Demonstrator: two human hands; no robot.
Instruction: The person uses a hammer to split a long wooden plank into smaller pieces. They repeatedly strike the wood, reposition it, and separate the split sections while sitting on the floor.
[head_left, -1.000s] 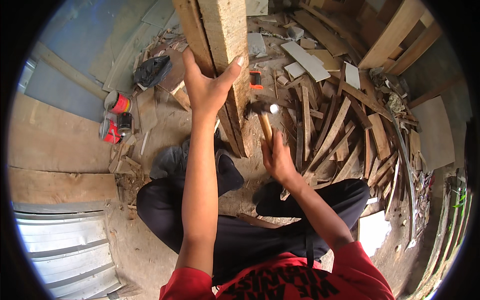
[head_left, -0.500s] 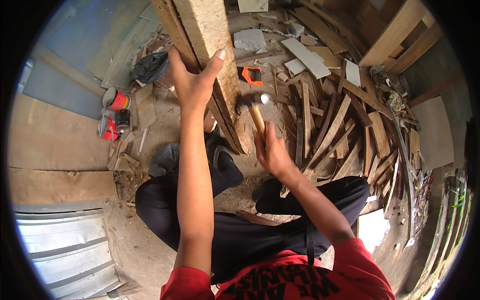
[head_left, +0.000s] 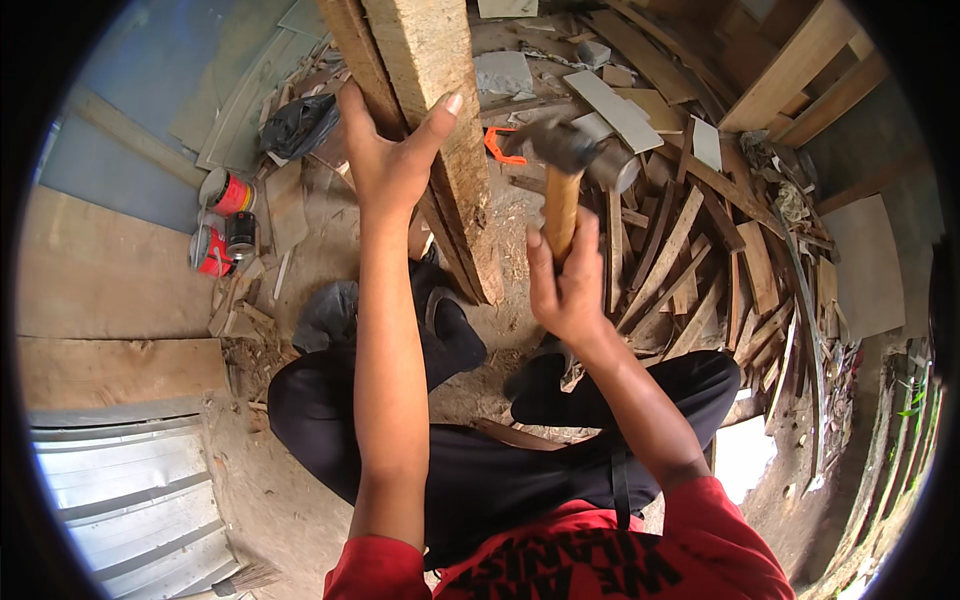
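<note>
A thick wooden beam (head_left: pixel 425 50), with a narrower strip along its left side, runs from the upper edge down to the floor between my feet. My left hand (head_left: pixel 388 160) grips it, thumb on the right face and fingers going round the left side. A claw hammer (head_left: pixel 563 195) with a dark metal head and a wooden handle is in my right hand (head_left: pixel 572 285). Its fingers are closed round the handle. The hammer head is raised, to the right of the beam and apart from it.
Scrap wood strips (head_left: pixel 660 265) lie heaped on the right. An orange-handled tool (head_left: pixel 500 146) rests on the floor beyond the beam. Red and black cans (head_left: pixel 228 192) stand at the left, near a black plastic bag (head_left: pixel 300 128). Corrugated metal sheeting (head_left: pixel 130 490) is at lower left.
My right hand has lifted the hammer up and to the right, away from the beam. The beam and my left hand have shifted slightly right.
</note>
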